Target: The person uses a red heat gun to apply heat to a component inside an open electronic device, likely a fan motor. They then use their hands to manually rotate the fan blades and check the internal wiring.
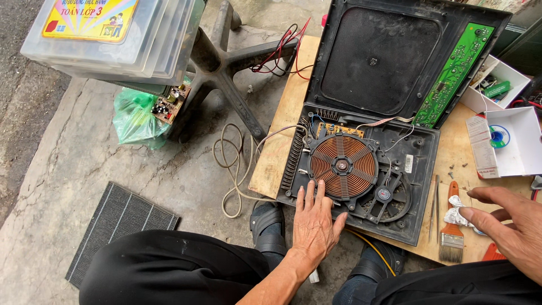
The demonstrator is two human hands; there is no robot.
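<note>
An opened induction cooker [420, 169] lies on a wooden board [282, 135], with its copper coil [344, 165] exposed and its lid [384, 56] tilted up behind. A green circuit board [454, 73] is fixed along the lid's right edge. My left hand [313, 223] rests flat on the cooker's near edge, fingertips touching the coil's rim, holding nothing. My right hand [505, 226] hovers at the right with fingers apart, just right of a crumpled white wad [456, 213] and a paintbrush [451, 229].
A pair of tweezers [435, 206] lies left of the brush. White boxes [511, 141] with small parts stand at the right. A grey cord [234, 169], a chair base [226, 62], a green bag [135, 118], stacked plastic bins [113, 34] and a ribbed black panel [118, 226] lie to the left.
</note>
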